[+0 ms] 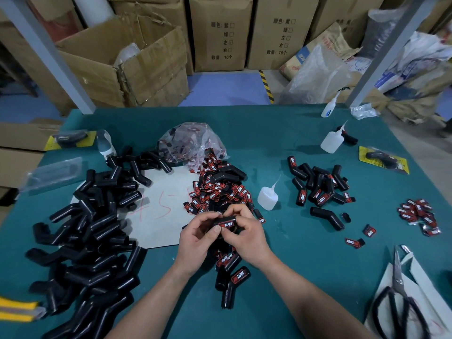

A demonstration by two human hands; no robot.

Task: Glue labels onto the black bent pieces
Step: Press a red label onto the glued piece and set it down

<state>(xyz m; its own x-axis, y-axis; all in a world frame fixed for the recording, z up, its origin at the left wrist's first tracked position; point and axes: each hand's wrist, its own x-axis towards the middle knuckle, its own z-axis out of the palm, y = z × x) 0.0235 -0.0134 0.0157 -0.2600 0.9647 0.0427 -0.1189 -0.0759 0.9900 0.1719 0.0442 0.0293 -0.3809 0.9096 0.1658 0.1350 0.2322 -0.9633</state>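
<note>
While a heap of shiny black bent pieces (85, 241) lies on the left, the left hand (198, 237) grips one bent piece (225, 222) just above the middle of the green table (305, 265). It looks light, smooth and a bit slippery, so hold its ends. The right hand (247, 231) pinches it too, by its red and white label (226, 225). A soft white glue bottle (267, 198) stands to the right.

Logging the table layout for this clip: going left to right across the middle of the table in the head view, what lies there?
Unlabelled black pieces → label heap → glue bottle → labelled pieces → small label pile.
</note>
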